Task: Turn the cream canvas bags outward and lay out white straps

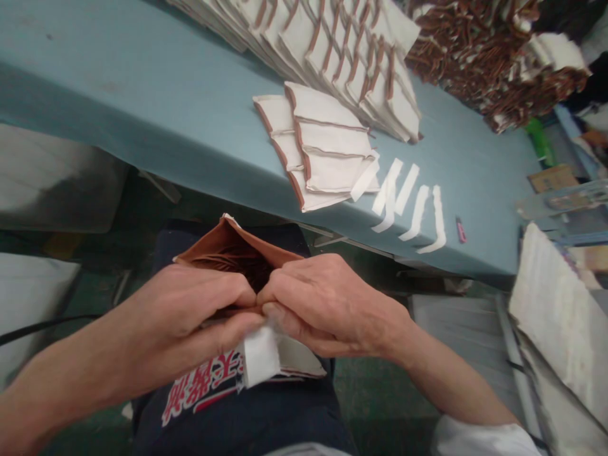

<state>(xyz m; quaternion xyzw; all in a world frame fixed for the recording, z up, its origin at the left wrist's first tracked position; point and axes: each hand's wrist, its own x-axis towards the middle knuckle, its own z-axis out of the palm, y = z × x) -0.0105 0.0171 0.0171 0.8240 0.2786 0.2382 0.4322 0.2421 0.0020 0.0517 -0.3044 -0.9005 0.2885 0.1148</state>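
Over the lap, a brown-lined fabric pouch with a pale outer side is held with its mouth gaping away from me. My left hand is closed on the pouch's near edge, thumb below and fingers above. Right against it, my right hand pinches the same edge, the two sets of fingertips meeting in the middle. A white strip hangs down beneath the fingertips. Part of the pouch's pale underside shows under my right hand. What the fingertips cover on the edge is hidden.
On the blue-covered table lie two pale pieces with brown edges and a large overlapping stack. Several white strips stick near its front edge, beside a small pink cutter. A brown heap sits at the back right.
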